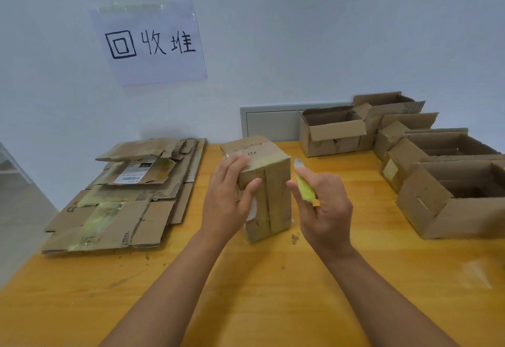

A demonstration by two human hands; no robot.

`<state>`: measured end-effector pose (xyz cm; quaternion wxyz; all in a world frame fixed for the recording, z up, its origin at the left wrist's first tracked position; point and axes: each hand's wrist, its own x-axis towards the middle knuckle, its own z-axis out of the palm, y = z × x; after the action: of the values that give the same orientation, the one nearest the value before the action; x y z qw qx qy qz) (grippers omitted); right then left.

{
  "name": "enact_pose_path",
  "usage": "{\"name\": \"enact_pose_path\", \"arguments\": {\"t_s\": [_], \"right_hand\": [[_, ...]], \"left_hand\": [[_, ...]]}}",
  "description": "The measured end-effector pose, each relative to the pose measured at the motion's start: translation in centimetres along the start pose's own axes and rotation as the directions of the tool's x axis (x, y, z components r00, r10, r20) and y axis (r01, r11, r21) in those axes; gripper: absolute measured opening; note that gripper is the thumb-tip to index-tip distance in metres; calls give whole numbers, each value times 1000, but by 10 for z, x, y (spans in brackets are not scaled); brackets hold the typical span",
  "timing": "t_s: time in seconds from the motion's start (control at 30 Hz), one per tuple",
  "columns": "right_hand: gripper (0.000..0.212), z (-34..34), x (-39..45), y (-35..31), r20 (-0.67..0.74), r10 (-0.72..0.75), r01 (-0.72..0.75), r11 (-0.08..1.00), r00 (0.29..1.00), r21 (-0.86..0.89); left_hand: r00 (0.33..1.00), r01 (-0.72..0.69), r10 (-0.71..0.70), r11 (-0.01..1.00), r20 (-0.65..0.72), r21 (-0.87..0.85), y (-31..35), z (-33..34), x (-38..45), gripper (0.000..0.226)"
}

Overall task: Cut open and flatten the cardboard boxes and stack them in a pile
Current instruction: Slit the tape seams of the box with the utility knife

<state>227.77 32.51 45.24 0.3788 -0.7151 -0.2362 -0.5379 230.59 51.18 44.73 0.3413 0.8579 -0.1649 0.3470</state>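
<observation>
A small taped cardboard box (276, 182) stands upright at the middle of the wooden table (246, 292). My left hand (226, 199) grips its left side, thumb on the front face and fingers over the top edge. My right hand (322, 210) is just right of the box, closed around a yellow utility knife (304, 185) whose blade points up beside the box's upper right corner. A pile of flattened boxes (123, 196) lies on the table's left side.
Several open cardboard boxes (451, 196) stand along the right edge and back right of the table. A handwritten paper sign (150, 43) is taped to the wall. Cardboard crumbs (294, 238) lie near the box. A piece of clear tape (475, 275) lies at front right.
</observation>
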Motion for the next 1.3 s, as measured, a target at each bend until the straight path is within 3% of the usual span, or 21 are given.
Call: {"name": "enact_pose_path", "arguments": {"t_s": [0.13, 0.27, 0.6, 0.83, 1.1, 1.3], "right_hand": [[27, -2, 14, -11, -78, 170, -154, 972, 982, 178], [24, 11, 8, -11, -39, 250, -237, 948, 967, 213], [33, 50, -3, 20, 133, 56, -60, 998, 990, 27], [37, 60, -12, 34, 250, 74, -82, 996, 966, 21], [35, 60, -4, 36, 238, 48, -55, 998, 970, 24], [35, 53, 8, 28, 185, 0, -13, 997, 983, 72]], "left_hand": [[1000, -21, 21, 1000, 3, 3, 0, 4, 3, 43], [996, 84, -81, 994, 41, -67, -6, 3, 13, 43], [978, 203, -191, 966, 89, -159, -17, 8, 30, 46], [973, 225, -208, 951, 101, -213, -18, 14, 32, 52], [973, 221, -201, 953, 111, -208, -14, 16, 36, 47], [960, 279, -259, 926, 108, -253, 2, 5, 42, 59]]}}
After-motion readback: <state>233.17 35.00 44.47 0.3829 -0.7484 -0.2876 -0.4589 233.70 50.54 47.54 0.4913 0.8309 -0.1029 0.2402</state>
